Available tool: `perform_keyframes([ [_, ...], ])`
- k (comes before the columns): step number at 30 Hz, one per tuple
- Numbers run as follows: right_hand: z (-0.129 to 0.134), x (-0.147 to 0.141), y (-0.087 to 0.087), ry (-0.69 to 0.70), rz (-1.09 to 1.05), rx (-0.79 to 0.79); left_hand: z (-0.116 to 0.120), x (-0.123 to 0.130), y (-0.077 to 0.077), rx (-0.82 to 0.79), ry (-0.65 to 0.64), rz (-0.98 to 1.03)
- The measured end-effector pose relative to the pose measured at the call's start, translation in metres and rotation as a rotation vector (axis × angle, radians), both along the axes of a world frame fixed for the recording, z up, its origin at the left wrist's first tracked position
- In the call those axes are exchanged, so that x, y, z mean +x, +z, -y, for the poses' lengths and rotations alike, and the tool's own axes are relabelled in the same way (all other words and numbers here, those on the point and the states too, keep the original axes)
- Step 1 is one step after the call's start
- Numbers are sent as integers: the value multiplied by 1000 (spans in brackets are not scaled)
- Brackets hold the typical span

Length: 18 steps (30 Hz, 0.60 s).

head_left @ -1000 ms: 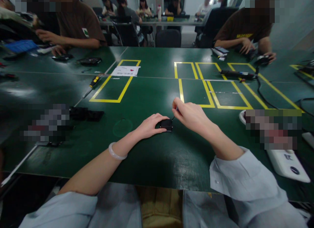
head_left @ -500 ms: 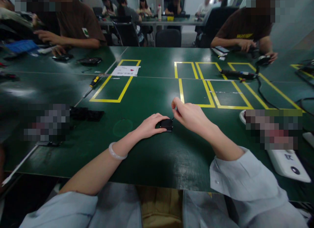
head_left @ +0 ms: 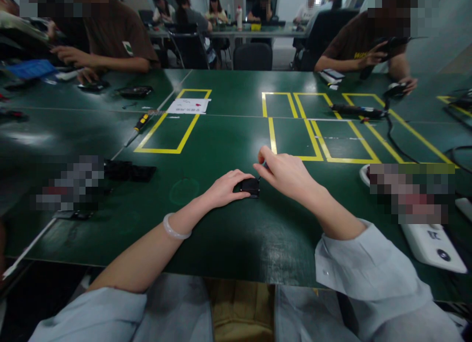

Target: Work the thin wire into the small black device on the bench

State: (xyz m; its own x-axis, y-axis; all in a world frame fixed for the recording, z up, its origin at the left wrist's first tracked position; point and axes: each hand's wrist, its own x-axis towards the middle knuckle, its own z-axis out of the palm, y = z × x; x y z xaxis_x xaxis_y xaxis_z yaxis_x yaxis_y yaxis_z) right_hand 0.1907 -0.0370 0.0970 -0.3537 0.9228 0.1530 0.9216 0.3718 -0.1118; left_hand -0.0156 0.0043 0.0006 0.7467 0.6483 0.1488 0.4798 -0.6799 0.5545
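Note:
A small black box-shaped part (head_left: 250,186) is on the green table (head_left: 228,248) in front of me, its exact kind too small to tell. My left hand (head_left: 231,188) grips it from the left, with the thumb along its near side and the fingers on its far side. Just beyond its right edge is my right hand (head_left: 285,174), fingers curled in a pinch. A thin dark sliver shows under the right fingertips, close to the part's far right corner; what it is I cannot make out.
Yellow tape rectangles (head_left: 180,151) mark the table ahead. A yellow-and-black screwdriver (head_left: 142,122) lies to the left, near a paper sheet (head_left: 189,106). On the right are a white device (head_left: 431,243) and a black corded tool (head_left: 357,111). Co-workers sit across the table.
My right thumb has shifted slightly left, away from the curled index finger. The left hand and the black part stay put. Across the table, a co-worker on the right has raised one hand with a dark tool.

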Motion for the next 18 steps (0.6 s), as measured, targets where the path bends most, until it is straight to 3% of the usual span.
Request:
perform_keyframes([
  [18, -1, 0, -3, -20, 17, 11, 0, 1, 1, -6, -2, -1],
])
